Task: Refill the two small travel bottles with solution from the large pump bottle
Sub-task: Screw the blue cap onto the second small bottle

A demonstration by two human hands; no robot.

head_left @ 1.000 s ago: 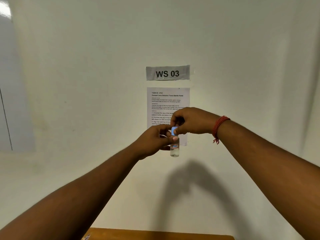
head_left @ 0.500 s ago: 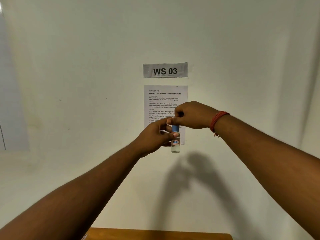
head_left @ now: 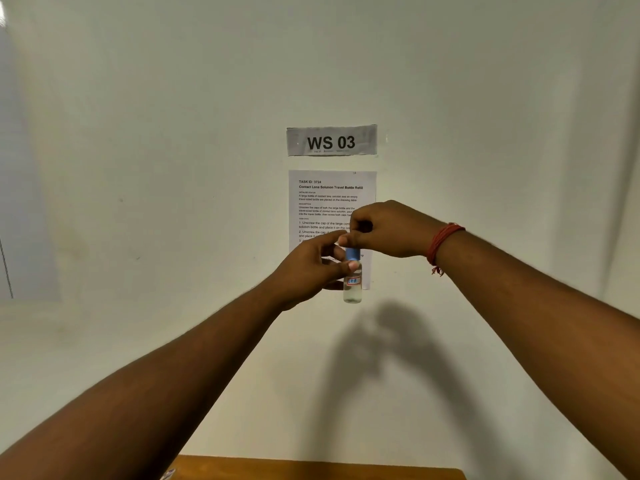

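I hold a small clear travel bottle [head_left: 352, 285] upright in the air in front of the wall, well above the table. It has a small label and clear liquid inside. My left hand [head_left: 311, 271] grips its body from the left, thumb across its shoulder. My right hand [head_left: 384, 230] reaches in from above, its fingertips pinched on the blue cap [head_left: 353, 253] on top of the bottle. The second travel bottle and the large pump bottle are out of view.
A white wall fills the view, with a "WS 03" sign [head_left: 331, 141] and a printed task sheet [head_left: 332, 199] behind my hands. The far edge of a wooden table [head_left: 311, 467] shows at the bottom. A red thread band [head_left: 443, 244] circles my right wrist.
Both hands have stayed together on the bottle, lifting slightly. My right fingers have shifted around the blue cap. The bottle stays upright.
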